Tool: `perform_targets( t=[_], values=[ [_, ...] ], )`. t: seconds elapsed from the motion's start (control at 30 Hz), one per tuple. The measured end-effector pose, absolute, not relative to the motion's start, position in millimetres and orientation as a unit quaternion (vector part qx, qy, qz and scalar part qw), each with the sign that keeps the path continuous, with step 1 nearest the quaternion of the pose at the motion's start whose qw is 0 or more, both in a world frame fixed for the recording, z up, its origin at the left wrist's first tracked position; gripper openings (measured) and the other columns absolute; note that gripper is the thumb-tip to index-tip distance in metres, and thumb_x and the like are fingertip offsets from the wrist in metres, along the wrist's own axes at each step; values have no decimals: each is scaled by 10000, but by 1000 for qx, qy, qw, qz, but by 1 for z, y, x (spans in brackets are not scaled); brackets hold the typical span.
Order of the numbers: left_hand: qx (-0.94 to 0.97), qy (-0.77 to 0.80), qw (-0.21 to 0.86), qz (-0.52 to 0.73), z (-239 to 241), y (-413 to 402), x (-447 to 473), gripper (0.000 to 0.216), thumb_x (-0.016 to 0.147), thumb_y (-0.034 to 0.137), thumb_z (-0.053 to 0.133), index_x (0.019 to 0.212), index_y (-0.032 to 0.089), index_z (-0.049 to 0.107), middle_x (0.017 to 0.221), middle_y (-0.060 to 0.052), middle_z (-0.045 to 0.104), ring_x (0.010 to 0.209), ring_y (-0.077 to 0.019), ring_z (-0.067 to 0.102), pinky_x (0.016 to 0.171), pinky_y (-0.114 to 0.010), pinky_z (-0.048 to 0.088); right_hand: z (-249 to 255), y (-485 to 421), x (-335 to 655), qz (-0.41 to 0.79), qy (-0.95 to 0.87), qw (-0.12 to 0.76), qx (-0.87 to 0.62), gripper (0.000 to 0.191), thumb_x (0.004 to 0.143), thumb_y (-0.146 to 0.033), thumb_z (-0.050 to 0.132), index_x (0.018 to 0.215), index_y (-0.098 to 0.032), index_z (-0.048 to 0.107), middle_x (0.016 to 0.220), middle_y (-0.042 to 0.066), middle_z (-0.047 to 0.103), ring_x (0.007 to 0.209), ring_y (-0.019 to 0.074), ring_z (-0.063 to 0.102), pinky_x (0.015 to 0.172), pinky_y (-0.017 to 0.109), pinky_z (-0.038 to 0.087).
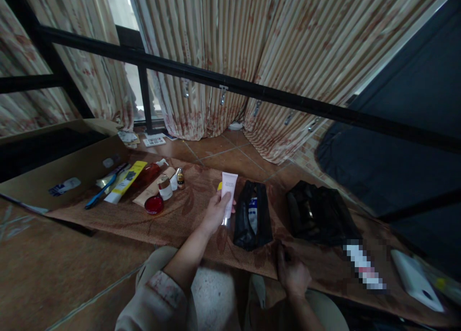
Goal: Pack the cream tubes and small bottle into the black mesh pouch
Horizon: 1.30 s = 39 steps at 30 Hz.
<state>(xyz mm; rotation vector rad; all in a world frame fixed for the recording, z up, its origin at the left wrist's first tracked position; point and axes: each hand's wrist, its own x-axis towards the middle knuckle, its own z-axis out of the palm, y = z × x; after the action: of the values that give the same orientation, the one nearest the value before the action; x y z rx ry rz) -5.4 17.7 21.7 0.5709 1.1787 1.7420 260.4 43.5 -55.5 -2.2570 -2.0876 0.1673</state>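
A pale pink squeeze tube (229, 184) with a shiny cap end pointing down is gripped between the thumb and fingers of my left hand (218, 208). A bit of something yellow (219, 186) shows just behind that hand; what it is stays hidden. Right beside the tube stands an open black mesh pouch (264, 225) with a blue and white packet (253, 211) inside. My right hand (293, 273) is low at the cloth's front edge, below the pouch, fingers curled in shadow. Whatever it holds, if anything, cannot be made out.
Left on the cloth-covered bench (126, 225) lie a yellow and white tube (127, 179), a blue toothbrush (103, 191), a red round jar (154, 204), a white jar (165, 189) and small bottles. A cardboard box (86, 170) borders them. Another black pouch (320, 213) and a white device (416, 278) sit right.
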Motion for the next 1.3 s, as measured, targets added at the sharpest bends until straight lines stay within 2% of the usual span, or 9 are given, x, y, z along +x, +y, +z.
perform_targets(
  t=[0.13,0.33,0.47,0.53,0.77,0.97,1.1,1.3],
  values=[
    [235,474,457,715,23,17,-4,378,668,429,655,908,162,538,722,-11,617,501,-94,540,453,-196,385,-55,44,261,56,-678,25,-732,573,878,-588,281,950,-204,700,799,135,694,738,255,651,605,298,417],
    [258,449,485,705,22,14,-4,374,634,270,641,986,178,557,847,-25,632,584,-110,560,509,-216,408,-56,45,262,65,-680,29,-730,559,879,-587,284,1013,-221,685,818,128,698,745,256,652,607,297,413],
    [279,452,476,701,23,13,-4,446,572,153,593,1016,191,586,936,-23,622,659,-122,573,581,-225,428,-57,45,262,65,-674,34,-735,537,876,-591,293,1042,-249,672,848,116,702,755,256,651,611,302,410],
    [283,457,470,700,24,12,-5,527,537,123,556,1057,205,581,968,-22,614,683,-134,575,566,-224,421,-57,45,262,62,-674,33,-735,538,875,-588,304,1027,-233,679,830,120,700,749,252,651,611,297,408],
    [279,461,487,687,27,10,-6,689,473,109,501,1153,207,552,901,-26,624,646,-146,545,488,-216,375,-56,45,261,61,-678,22,-732,540,882,-573,309,981,-204,691,802,130,696,737,252,654,596,288,403],
    [248,449,481,711,22,11,-7,631,589,174,550,1217,223,515,1106,-32,610,749,-149,588,622,-239,448,-54,46,259,61,-677,29,-733,478,894,-544,329,958,-236,690,813,100,698,736,227,645,611,275,394],
    [233,443,481,720,22,11,-10,568,668,223,541,1236,218,504,1120,-44,619,807,-153,608,704,-254,475,-51,46,258,74,-684,42,-725,455,903,-527,325,986,-246,674,817,80,698,749,203,642,615,256,377],
    [209,466,508,693,25,-8,-10,567,696,236,608,1251,220,496,1077,-64,651,824,-172,633,704,-276,508,-45,45,258,96,-688,75,-715,458,909,-516,322,922,-224,674,813,73,695,747,184,643,606,248,351]
  ],
)
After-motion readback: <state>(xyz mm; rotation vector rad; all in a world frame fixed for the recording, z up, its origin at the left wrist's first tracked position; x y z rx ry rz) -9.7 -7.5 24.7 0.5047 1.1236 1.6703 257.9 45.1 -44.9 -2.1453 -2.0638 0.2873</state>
